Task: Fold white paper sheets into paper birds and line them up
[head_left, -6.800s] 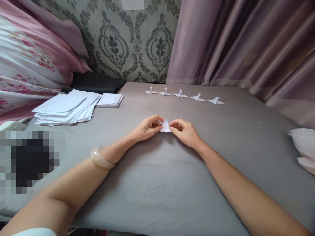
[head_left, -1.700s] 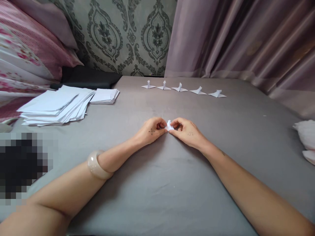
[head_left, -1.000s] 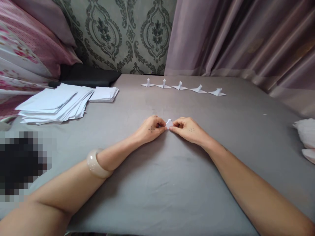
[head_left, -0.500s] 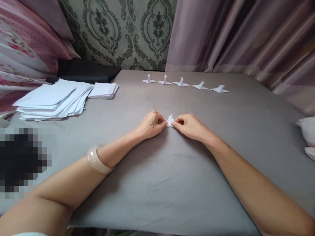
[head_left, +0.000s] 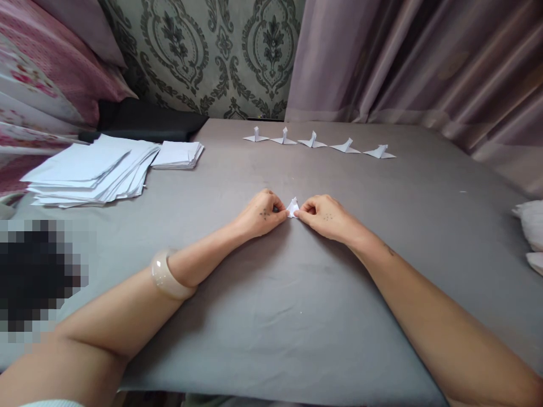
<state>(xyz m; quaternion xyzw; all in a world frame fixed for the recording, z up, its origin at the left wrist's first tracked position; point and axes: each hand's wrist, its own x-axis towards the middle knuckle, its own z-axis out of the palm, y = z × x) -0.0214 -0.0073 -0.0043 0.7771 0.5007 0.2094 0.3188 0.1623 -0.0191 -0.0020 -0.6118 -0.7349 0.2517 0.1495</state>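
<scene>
A small piece of folded white paper (head_left: 293,208), roughly triangular with its point up, is held at the middle of the grey-covered table. My left hand (head_left: 263,213) pinches its left edge between thumb and fingers. On the opposite edge, my right hand (head_left: 324,216) pinches it the same way. The fingertips cover both lower corners of the paper, so its finer folds cannot be made out. A pale bangle (head_left: 167,277) circles my left forearm.
Several folded white paper figures (head_left: 312,141) stand in a row along the back. At the back left lie a stack of large white sheets (head_left: 85,169), a smaller paper stack (head_left: 176,155) and a black item (head_left: 148,121). A curtain (head_left: 360,62) hangs behind.
Both hands keep their pinch on the folded paper. My right hand has shifted very slightly to the left; the stacks and the row of figures stay as they were.
</scene>
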